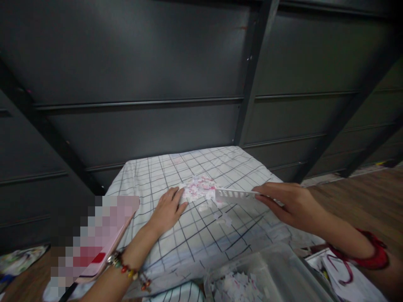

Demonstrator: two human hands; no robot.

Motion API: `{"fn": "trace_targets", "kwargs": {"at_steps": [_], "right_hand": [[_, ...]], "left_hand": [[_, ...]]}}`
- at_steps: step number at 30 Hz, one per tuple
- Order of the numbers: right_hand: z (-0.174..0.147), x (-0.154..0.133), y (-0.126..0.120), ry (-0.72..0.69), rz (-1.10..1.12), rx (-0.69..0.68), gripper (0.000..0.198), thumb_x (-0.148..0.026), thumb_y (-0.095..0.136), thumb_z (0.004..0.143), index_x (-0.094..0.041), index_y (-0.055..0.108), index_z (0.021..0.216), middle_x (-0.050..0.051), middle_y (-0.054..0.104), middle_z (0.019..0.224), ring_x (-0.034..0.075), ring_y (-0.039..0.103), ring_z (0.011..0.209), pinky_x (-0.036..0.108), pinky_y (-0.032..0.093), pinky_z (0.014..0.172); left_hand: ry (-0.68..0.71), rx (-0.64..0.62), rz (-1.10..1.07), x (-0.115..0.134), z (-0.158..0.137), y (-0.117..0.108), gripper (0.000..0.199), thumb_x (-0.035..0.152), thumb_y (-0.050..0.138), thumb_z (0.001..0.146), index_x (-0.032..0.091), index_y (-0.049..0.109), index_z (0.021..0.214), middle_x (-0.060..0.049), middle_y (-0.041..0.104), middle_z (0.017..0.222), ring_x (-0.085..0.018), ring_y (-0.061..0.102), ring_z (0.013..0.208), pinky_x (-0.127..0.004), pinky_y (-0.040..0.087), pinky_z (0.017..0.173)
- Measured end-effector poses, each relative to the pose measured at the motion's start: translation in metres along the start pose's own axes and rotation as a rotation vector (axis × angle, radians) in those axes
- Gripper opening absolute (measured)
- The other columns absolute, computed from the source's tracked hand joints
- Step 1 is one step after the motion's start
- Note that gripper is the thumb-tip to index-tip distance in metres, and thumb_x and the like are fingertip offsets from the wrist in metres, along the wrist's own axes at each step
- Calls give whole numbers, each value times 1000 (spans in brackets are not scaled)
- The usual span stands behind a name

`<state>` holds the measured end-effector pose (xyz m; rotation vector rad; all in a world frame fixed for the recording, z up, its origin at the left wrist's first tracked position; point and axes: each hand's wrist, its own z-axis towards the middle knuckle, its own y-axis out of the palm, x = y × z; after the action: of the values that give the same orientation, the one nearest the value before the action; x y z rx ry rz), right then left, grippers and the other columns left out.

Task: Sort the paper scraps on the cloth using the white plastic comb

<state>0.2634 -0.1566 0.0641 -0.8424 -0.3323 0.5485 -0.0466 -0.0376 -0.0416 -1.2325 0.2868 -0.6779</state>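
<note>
A small heap of white and pink paper scraps (200,188) lies on a white cloth with a dark grid pattern (252,167). My left hand (170,207) rests palm down at the heap's left edge, its fingers stretched out and fingertips against the scraps. In my right hand (288,203) is a thin white slotted strip (234,194), pinched at its right end. The strip's far end meets the right side of the heap; its exact kind is unclear. A few loose scraps (223,219) lie below it, nearer to me.
A clear plastic box (270,264) at the front holds many more scraps (237,287). Left of my forearm lies a pink flat device (121,222), largely pixelated. A white bag (349,272) with a dark red handle sits at right. Dark metal panels (151,134) rise behind the cloth.
</note>
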Motion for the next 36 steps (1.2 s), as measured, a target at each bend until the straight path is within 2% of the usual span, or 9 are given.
{"fn": "trace_targets", "kwargs": {"at_steps": [8,11,20,24,28,32,36], "right_hand": [[-11,4,-10,16,11,27,15,-19,45,89,-21,60,86,2,70,74,14,66,61,22,49,52],[-14,5,-9,-3,2,18,16,-19,44,89,-19,60,89,4,71,75,15,66,62,23,51,54],[-17,12,-6,65,-14,23,21,-22,43,90,-19,60,80,3,70,72,13,64,56,22,47,46],[-15,11,-4,53,-3,3,20,-21,43,90,-18,61,83,4,70,73,15,65,59,24,49,51],[-14,6,-16,56,32,-15,20,-19,43,89,-20,61,81,3,70,72,14,64,56,23,49,49],[-14,1,-28,43,37,26,16,-19,45,88,-20,61,88,4,71,76,15,65,57,23,50,48],[-13,3,-24,20,4,21,18,-18,43,89,-20,60,84,4,71,75,14,64,56,22,50,48]], "left_hand": [[2,-31,5,0,0,-3,47,43,35,95,13,41,131,-16,45,134,-29,40,125,-45,34,104],[-3,-34,13,0,0,-2,46,43,35,95,14,41,131,-16,45,134,-29,40,125,-46,34,104],[-3,-59,17,2,1,-5,47,39,37,95,9,43,131,-19,44,134,-30,40,125,-47,33,104],[-2,-40,14,2,1,-4,47,39,37,94,10,43,130,-18,45,133,-29,41,124,-46,33,104],[-4,-25,3,0,0,-2,46,40,37,94,12,43,130,-17,45,133,-29,41,124,-46,34,103],[0,-33,3,0,0,-2,46,42,36,95,13,42,130,-17,45,133,-29,41,124,-46,34,103],[-13,-71,3,1,1,-5,48,42,35,95,11,41,131,-17,44,134,-30,39,125,-46,33,104]]}}
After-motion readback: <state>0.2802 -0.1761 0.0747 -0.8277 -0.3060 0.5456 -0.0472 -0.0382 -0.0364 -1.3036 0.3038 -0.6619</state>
